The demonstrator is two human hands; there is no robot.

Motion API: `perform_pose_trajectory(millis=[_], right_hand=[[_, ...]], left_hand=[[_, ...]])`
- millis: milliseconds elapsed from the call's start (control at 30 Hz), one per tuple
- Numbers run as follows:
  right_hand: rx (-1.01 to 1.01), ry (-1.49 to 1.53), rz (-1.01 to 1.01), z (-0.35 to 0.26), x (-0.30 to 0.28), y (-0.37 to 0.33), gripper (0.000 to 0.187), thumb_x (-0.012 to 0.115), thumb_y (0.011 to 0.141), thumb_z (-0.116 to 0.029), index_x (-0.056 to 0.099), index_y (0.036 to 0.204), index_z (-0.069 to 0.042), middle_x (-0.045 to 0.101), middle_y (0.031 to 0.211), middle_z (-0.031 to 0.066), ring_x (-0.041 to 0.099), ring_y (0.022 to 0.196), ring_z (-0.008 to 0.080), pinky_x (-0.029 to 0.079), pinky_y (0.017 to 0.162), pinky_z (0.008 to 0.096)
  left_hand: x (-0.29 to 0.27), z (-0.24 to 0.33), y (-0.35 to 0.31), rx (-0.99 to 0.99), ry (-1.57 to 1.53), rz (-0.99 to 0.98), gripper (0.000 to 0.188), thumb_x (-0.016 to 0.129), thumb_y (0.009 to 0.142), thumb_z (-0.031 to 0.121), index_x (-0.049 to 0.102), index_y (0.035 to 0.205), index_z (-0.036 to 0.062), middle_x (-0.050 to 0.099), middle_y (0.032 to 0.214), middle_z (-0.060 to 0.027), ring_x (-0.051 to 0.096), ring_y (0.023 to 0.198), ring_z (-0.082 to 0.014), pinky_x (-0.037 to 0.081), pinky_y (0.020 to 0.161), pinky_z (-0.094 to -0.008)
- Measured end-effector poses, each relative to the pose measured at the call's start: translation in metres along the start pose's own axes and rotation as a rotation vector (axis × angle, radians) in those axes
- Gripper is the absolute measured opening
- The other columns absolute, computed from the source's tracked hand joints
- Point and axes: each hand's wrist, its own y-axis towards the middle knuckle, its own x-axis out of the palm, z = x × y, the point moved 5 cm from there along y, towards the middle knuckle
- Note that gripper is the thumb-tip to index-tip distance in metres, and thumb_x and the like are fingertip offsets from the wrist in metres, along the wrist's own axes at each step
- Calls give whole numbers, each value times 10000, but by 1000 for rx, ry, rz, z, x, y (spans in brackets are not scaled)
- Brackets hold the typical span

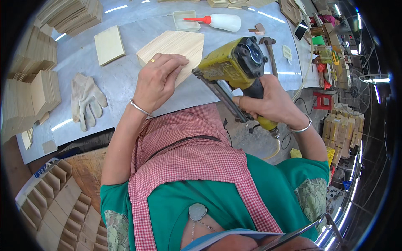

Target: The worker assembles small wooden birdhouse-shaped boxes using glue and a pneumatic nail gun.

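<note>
At the centre of my view, the right grip (272, 98) is wrapped round the handle of a yellow nail gun (230, 62), whose nose angles down toward a pale wooden piece (176, 44); whether the two touch, I cannot tell. I'd expect the tool to be heavy, hard and top-laden, with its hose (274, 151) tugging at the base, so I'd hold the handle high, near the head. The left grip (161, 75) lies over the wooden piece, fingers close together on top; what the thumb does, I cannot tell. That piece sits on the table (121, 77), ahead of the checked apron (184, 121), and I judge it light, stiff and liable to skid if pushed sideways; I'd press on its flat face or take it by opposite edges, minding the pointed corners. Further out I see a thin board (109, 45) and a white glove (87, 100) to the left, a squeeze bottle (226, 22) beyond the wooden piece, a hammer (271, 54) just past the nail gun, and stacks of boards (69, 19) at the table's far left
</note>
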Motion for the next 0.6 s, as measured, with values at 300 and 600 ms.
perform_pose_trajectory(millis=[300, 600], right_hand=[[-71, -29, -67, -10, 17, 2, 397, 679, 710, -238, 619, 921, 94, 572, 624, 89, 503, 578, 134, 451, 559, 318], [57, -46, -97, -9, 20, 4, 396, 673, 710, -237, 624, 922, 94, 597, 634, 104, 508, 568, 127, 454, 549, 313]], left_hand=[[-4, -10, 2, -149, -154, -35, 205, 534, 891, 40, 663, 1050, 33, 672, 982, -105, 656, 862, -223, 509, 761, -291], [-2, -14, 1, -130, -144, -34, 209, 534, 884, 28, 660, 1050, 26, 670, 983, -111, 654, 871, -232, 508, 766, -300]])
